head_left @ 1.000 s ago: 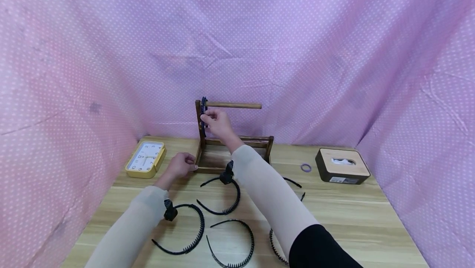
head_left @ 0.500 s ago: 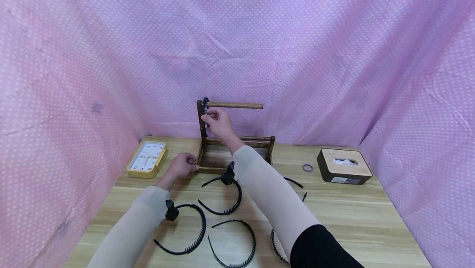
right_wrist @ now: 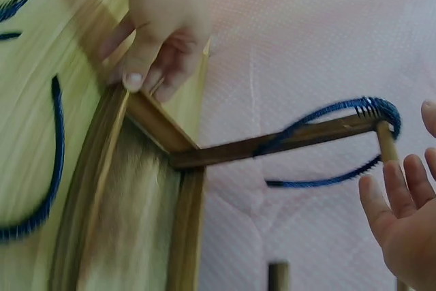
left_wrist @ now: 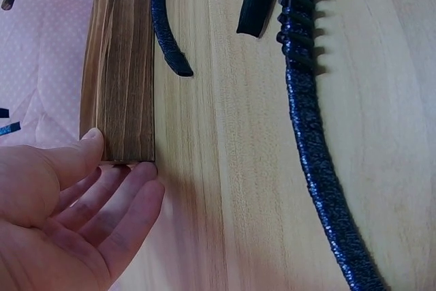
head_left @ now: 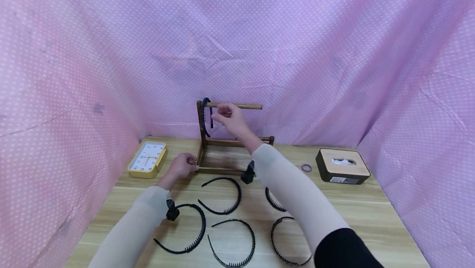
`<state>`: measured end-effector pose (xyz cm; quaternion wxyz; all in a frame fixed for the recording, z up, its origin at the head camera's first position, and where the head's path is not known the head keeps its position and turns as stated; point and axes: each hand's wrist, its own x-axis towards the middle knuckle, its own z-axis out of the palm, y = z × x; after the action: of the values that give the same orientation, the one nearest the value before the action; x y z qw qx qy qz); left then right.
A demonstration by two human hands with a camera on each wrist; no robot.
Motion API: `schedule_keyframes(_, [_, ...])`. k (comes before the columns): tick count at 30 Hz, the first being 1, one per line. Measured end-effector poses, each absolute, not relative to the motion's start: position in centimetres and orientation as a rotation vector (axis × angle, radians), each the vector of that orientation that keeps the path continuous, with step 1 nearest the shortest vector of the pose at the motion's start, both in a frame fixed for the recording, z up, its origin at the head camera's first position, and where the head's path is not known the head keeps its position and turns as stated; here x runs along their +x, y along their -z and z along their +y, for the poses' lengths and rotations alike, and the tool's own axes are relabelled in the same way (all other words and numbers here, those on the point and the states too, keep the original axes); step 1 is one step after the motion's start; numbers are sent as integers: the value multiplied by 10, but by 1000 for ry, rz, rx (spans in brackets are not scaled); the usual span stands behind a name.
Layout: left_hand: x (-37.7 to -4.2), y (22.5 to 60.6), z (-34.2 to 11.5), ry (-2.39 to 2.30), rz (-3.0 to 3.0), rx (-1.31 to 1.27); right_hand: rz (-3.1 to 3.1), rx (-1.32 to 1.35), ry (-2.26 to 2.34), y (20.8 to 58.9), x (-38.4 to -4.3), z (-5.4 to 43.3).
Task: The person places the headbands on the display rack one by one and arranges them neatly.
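A dark wooden rack (head_left: 222, 170) with a tray base and a raised rod (head_left: 253, 106) stands at the back of the table. My left hand (head_left: 181, 165) holds its front left corner, thumb on one side and fingers against the end. One dark, toothed headband (head_left: 203, 115) hangs over the rod beside the upright post, its ends pointing down. Just right of it is my right hand (head_left: 235, 123), fingers apart and holding nothing. In the right wrist view the hanging headband (right_wrist: 327, 110) shows a blue sheen, with the right hand (right_wrist: 412, 226) beside the rod.
Several more headbands lie on the table in front, among them one headband (head_left: 239, 196) near the rack and another headband (head_left: 203, 226) by the left forearm. A yellow clock (head_left: 148, 156) lies at left; a purple hair tie (head_left: 302, 167) and a tissue box (head_left: 343, 169) are at right.
My right hand has let go of the headband on the rod and moved to the right. The headband now hangs by itself, slightly turned. My left hand stays at the rack's corner.
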<state>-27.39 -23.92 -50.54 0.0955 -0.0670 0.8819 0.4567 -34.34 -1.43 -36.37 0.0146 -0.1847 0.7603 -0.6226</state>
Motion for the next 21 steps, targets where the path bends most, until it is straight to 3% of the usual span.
schedule_keyframes(9, [-270, 514, -239, -1343, 2627, -172, 2452, -776, 1687, 356, -314, 66])
schedule_keyframes(21, [-274, 504, -241, -1326, 2635, -140, 2557, -909, 1328, 394, -266, 173])
